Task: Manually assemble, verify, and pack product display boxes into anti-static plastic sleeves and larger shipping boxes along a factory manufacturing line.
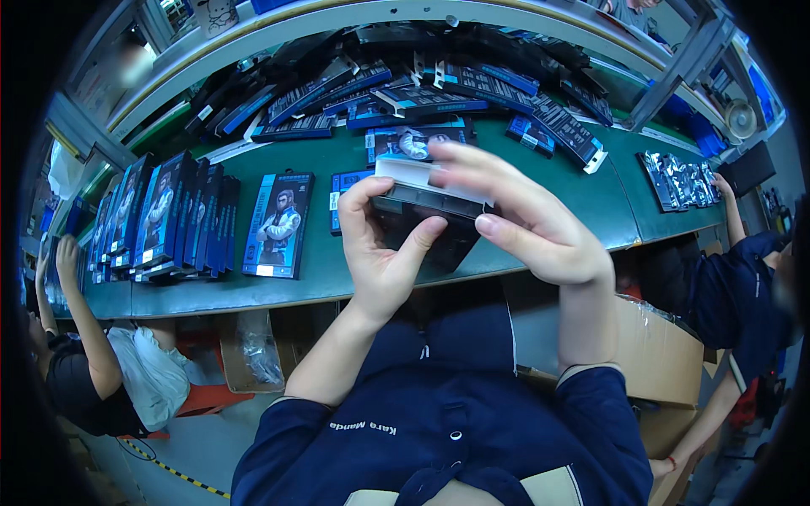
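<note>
My left hand (pixel 380 244) and my right hand (pixel 523 215) both grip a dark box with a white insert (pixel 426 196), held above the near edge of the green table (pixel 582 202). The left thumb presses on the box's dark front face. Fingers of the right hand lie blurred across the white top. A flat blue package with a printed figure (pixel 278 223) lies on the table just left of my left hand. Another blue package (pixel 413 139) lies behind the box.
A row of blue packages (pixel 169 215) stands on edge at the left. Several dark and blue packages (pixel 422 93) are heaped at the table's back. Silver packets (pixel 679 179) lie at the right. One person sits at each side. A cardboard box (pixel 658 354) stands below right.
</note>
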Tool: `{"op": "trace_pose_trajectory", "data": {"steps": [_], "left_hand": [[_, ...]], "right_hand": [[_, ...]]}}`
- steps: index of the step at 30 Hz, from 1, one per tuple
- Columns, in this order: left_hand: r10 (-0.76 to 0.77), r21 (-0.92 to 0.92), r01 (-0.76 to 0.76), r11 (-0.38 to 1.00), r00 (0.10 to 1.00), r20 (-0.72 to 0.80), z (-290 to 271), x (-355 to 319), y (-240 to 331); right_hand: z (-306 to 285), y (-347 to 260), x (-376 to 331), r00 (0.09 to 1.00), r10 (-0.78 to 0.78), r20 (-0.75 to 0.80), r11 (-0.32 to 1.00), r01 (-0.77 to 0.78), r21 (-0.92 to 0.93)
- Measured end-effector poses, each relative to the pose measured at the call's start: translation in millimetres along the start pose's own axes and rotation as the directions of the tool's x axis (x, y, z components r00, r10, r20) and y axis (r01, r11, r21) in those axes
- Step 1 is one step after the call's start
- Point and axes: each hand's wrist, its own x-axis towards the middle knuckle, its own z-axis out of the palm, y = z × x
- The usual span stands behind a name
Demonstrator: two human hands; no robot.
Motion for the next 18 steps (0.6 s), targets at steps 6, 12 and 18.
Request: {"op": "trace_pose_trajectory", "data": {"steps": [6,12,18], "left_hand": [[-0.204,-0.335,0.213,0.918,0.977,0.063,-2,23,19],[-0.156,-0.253,0.133,0.958,0.985,-0.072,8,26,15],[-0.003,-0.162,0.0,0.987,1.0,-0.017,-5,29,6]], "right_hand": [[47,27,-10,0.794,0.328,-0.511,0.827,0.019,0.562],[54,49,-8,0.782,-0.003,-0.623,0.971,0.151,0.186],[58,55,-10,0.722,-0.057,-0.689,0.984,0.156,0.083]]}}
